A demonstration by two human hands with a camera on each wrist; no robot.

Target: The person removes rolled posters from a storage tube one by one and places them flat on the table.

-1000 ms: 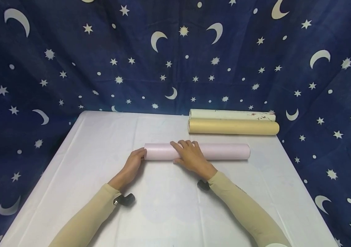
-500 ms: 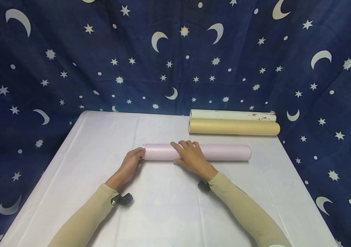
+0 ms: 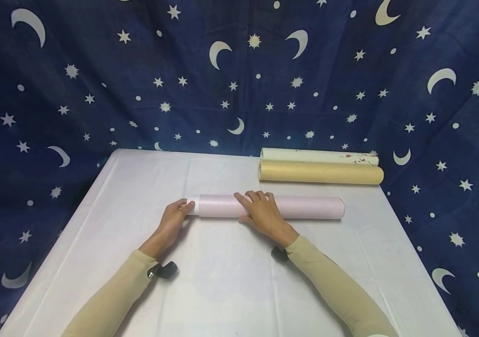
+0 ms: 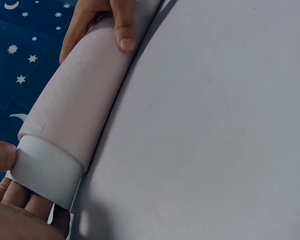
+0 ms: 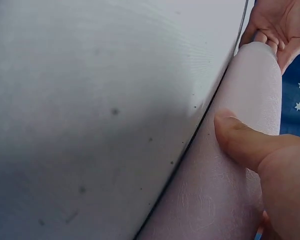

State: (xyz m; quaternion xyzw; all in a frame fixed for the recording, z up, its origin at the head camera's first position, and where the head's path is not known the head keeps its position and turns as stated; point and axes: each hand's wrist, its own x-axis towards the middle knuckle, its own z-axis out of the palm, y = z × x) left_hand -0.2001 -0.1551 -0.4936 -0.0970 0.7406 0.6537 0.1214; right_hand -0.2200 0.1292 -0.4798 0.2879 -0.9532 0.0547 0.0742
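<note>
A pale pink wallpaper roll (image 3: 306, 207) lies crosswise on the white-covered table. From its left end sticks a short white paper tube (image 4: 46, 170), narrower than the roll. My left hand (image 3: 171, 221) pinches this tube, the thumb outside and several fingers inside its open end, as the left wrist view shows. My right hand (image 3: 262, 214) grips the roll a little left of its middle, fingers over the far side and thumb (image 5: 235, 135) along the near side. How far the tube reaches inside the roll is hidden.
Behind the pink roll, at the back right of the table (image 3: 231, 290), a yellow roll (image 3: 321, 172) and a white roll with a reddish branch pattern (image 3: 319, 156) lie side by side. A dark blue cloth (image 3: 197, 61) with moons and stars hangs behind.
My left hand has moved left, and the white tube now shows beyond the pink roll's left end. My right hand has stayed on the roll, which lies almost where it was.
</note>
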